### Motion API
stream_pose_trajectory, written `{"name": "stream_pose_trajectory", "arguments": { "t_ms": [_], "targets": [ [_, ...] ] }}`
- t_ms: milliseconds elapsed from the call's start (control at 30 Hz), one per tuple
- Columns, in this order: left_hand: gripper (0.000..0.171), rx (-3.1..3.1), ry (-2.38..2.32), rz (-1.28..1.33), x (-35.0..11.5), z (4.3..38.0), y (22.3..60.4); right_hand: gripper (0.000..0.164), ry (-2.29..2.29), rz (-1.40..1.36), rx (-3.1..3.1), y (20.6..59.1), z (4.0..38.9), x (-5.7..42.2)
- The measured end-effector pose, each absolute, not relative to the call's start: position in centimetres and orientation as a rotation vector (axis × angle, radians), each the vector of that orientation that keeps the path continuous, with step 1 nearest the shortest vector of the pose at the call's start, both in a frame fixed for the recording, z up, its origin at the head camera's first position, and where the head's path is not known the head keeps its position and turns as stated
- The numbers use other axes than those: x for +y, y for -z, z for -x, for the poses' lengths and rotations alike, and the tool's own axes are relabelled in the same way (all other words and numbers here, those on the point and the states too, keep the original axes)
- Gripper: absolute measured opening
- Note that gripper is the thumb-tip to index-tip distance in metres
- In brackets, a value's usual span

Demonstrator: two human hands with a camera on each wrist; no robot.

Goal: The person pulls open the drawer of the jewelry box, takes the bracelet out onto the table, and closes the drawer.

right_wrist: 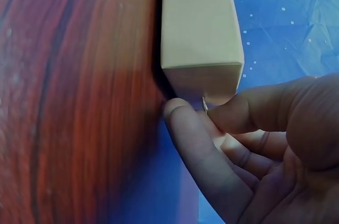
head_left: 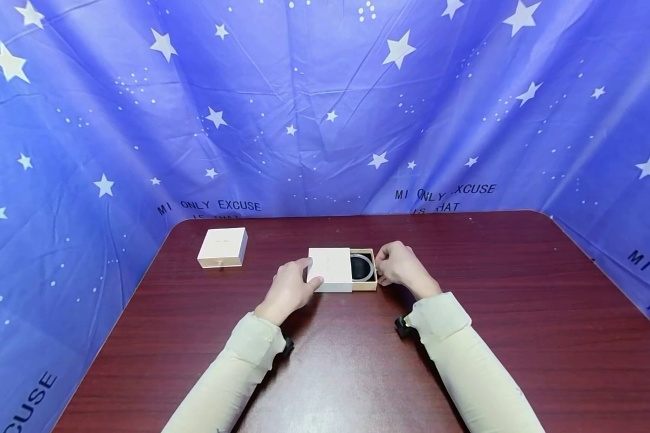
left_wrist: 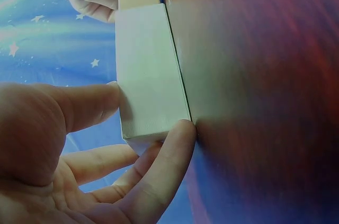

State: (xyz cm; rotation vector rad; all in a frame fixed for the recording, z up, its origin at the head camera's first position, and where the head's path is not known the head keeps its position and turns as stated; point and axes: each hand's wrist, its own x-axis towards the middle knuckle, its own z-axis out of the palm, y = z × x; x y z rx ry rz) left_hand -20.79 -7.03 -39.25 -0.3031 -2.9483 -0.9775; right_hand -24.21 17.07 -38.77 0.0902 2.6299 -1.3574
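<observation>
A white box sleeve (head_left: 329,273) lies on the table with a tan drawer (head_left: 365,287) pulled partly out of its right side. In the drawer, a pale ring-shaped bangle (head_left: 373,268) rests on black lining, its left part hidden under the sleeve. My left hand (head_left: 288,287) holds the sleeve's left end, thumb on the near side and fingers around the end, as the left wrist view shows. At the drawer's outer end, my right hand (head_left: 402,269) pinches a small pull tab (right_wrist: 205,104) between thumb and fingers.
A second white box (head_left: 223,244), closed, stands at the table's back left. The dark red wooden table (head_left: 336,385) reaches a blue star-patterned curtain (head_left: 325,132) behind and at both sides.
</observation>
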Motion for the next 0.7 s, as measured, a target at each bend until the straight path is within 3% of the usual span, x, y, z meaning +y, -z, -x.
{"name": "stream_pose_trajectory", "arguments": {
  "t_ms": [700],
  "targets": [
    [0.051,-2.933,0.984,0.334,-7.09,20.76,39.29,0.016,1.310,-0.134,2.641,38.58,24.45,17.51]
  ]
}}
